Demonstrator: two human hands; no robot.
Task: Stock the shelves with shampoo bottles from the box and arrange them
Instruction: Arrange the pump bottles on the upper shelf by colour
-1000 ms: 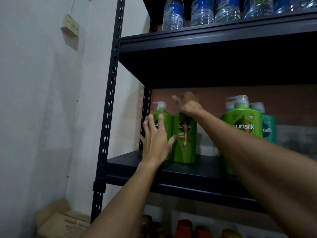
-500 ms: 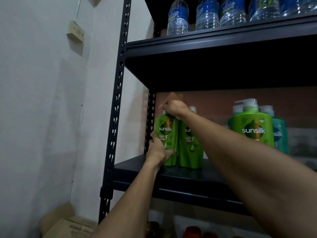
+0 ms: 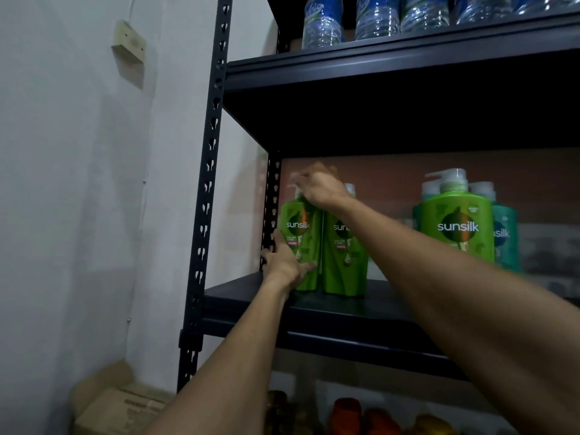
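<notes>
Two green shampoo bottles stand side by side at the left end of the dark shelf (image 3: 329,312). My left hand (image 3: 284,265) grips the lower body of the left green bottle (image 3: 299,221). My right hand (image 3: 320,188) holds that same bottle's pump top, hiding most of the pump. The second green bottle (image 3: 340,255) touches it on the right. Farther right stands a larger green pump bottle (image 3: 456,221), with a teal bottle (image 3: 505,237) behind it.
Water bottles (image 3: 321,22) line the shelf above. The black upright post (image 3: 210,171) and a white wall are at the left. A cardboard box (image 3: 119,406) sits on the floor below. Orange-capped bottles (image 3: 348,416) fill the lower shelf.
My left hand went from flat against the bottle to gripping its lower body. My right hand moved from the second bottle's top to the left bottle's pump. The left bottle now faces forward.
</notes>
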